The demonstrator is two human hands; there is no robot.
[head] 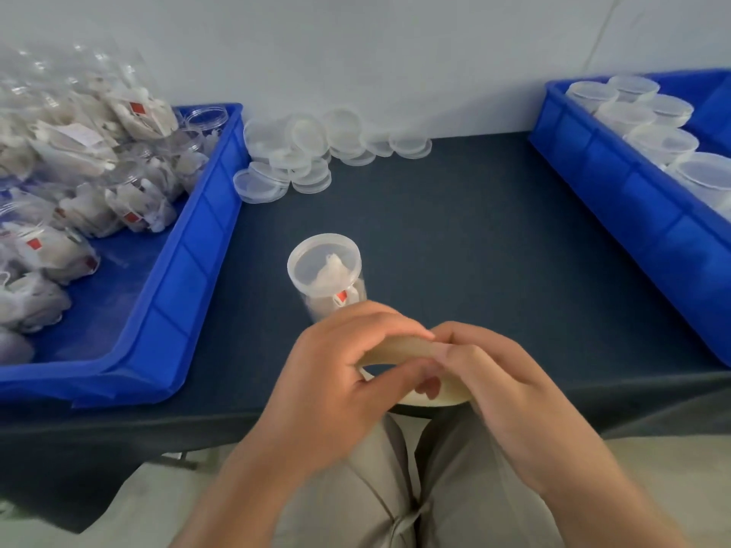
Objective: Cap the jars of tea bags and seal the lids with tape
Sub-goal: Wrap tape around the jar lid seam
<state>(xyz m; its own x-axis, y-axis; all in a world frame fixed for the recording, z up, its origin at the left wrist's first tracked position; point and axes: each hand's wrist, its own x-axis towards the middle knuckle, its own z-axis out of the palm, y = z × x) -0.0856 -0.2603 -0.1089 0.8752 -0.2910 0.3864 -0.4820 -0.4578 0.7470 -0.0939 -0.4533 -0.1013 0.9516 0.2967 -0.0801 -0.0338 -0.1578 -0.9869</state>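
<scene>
We look down on a dark tabletop (494, 239) where one clear plastic jar of tea bags (324, 270) stands upright at the centre, its translucent lid already on and a red-tagged tea bag showing through the wall. To the left, a blue bin (197, 247) holds a heap of open jars (130, 199) packed with white tea bags, many lying on their sides. To the right, a second blue bin (617, 191) carries capped jars (664, 144) standing upright in rows. Between the bins, against the wall, lies a loose pile of spare lids (316, 148). Just in front of the centre jar, at the table's near edge, both hands close on a beige roll of tape (399, 346). The left hand (336, 373) curls its fingers over the roll's top and left side, thumb below. The right hand (498, 373) grips from the other side, fingers bent and pressed together on the outer band, its fingertips meeting the left hand's at the top of the roll. Whether a strip has been lifted free, we cannot tell. Beige trousers (375, 488) show below the table edge.
</scene>
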